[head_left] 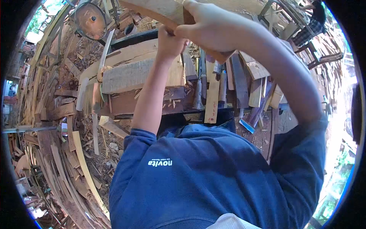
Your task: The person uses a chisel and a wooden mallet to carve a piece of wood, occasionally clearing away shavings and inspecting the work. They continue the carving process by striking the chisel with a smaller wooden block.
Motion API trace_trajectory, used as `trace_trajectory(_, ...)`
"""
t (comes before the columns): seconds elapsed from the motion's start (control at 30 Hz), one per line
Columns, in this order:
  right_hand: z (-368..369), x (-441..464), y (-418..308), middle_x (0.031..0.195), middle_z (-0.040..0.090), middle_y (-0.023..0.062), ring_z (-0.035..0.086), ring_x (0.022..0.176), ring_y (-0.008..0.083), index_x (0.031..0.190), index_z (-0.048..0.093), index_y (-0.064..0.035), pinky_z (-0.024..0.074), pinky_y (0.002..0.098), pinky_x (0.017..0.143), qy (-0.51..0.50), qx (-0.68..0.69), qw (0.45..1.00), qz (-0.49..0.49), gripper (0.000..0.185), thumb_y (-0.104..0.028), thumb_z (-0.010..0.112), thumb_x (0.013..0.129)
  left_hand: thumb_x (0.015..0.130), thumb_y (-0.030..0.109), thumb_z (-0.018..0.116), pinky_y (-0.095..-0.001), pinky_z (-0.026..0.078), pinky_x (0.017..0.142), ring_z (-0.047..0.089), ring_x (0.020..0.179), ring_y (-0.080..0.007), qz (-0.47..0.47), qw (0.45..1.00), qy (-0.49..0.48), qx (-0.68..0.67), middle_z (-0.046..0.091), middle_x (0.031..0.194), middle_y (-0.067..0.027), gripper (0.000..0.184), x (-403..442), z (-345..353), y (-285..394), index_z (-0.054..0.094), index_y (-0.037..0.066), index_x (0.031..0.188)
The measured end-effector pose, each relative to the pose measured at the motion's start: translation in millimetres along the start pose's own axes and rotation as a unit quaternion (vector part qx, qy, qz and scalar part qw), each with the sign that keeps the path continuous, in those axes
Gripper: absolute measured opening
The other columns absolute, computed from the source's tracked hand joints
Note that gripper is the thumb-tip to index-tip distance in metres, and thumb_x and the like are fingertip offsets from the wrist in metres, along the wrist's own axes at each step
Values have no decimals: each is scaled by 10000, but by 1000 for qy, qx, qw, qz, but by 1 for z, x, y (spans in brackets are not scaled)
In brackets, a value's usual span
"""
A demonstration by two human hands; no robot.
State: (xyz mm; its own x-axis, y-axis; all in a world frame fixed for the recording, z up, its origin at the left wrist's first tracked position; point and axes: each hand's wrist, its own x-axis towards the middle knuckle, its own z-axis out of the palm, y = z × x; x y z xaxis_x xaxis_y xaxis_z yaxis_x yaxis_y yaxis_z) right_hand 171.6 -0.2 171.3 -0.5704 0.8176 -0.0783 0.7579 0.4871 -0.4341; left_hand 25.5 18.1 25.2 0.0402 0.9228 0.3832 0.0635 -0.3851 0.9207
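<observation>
A thick wooden board [158, 8] is raised in front of me at the top of the head view, slanting from upper left down to the right. My right hand [209, 26] is closed over it, thumb and fingers spread across its width, and a lower end of wood shows beneath the palm. Against the board's underside, my left hand [170, 42] is closed, its fingers partly hidden. Below the hands, a heavy wooden block [129, 75] lies on the workbench [124, 108]. Beside it are a flat wooden strip [212, 101] with red marks and several chisel-like tools [198, 93].
A round metal pan-like object [90, 22] stands at the upper left. Long wood offcuts [57, 168] cover the ground on the left. A blue-edged tool [248, 126] juts from the bench's right side. Part of another person [314, 24] shows at the upper right.
</observation>
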Motion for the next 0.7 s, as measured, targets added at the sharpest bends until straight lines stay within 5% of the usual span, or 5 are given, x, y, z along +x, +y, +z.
trace_trajectory(0.07,-24,-10,-11,821,651,175,661,670,218,1168,511,73,517,326,518,-26,-68,997,-12,399,-242,499,925,786,33,626,-247,393,429,532,479,-77,39,991,31,-123,581,577,-11,115,3,6,-14,592,27,676)
trace_trajectory(0.17,-102,-42,-45,896,674,233,672,748,314,1148,550,71,541,388,664,-312,204,928,13,469,-327,534,898,779,7,604,-257,407,439,520,471,-100,55,991,41,-112,549,566,-23,106,5,4,-15,553,27,688)
trace_trajectory(0.47,-14,-24,-13,766,660,196,648,658,220,1080,587,77,520,336,574,-31,18,998,-51,441,-320,531,899,766,6,617,-247,414,440,527,473,-92,5,996,35,-83,561,566,-23,77,-4,4,-3,575,29,705)
trace_trajectory(0.6,-35,-12,-6,729,648,176,640,672,156,1031,612,68,503,297,568,-119,46,987,-95,409,-308,533,891,767,18,604,-254,372,414,494,456,-99,41,985,96,-140,539,567,-20,121,-8,-10,-33,533,68,683)
trace_trajectory(0.7,-48,-52,-16,806,638,178,630,711,158,1058,579,71,509,290,616,-201,144,967,-59,412,-307,555,895,816,114,527,-289,371,539,422,530,-126,25,945,92,-312,425,580,15,142,-21,-61,-64,465,132,689)
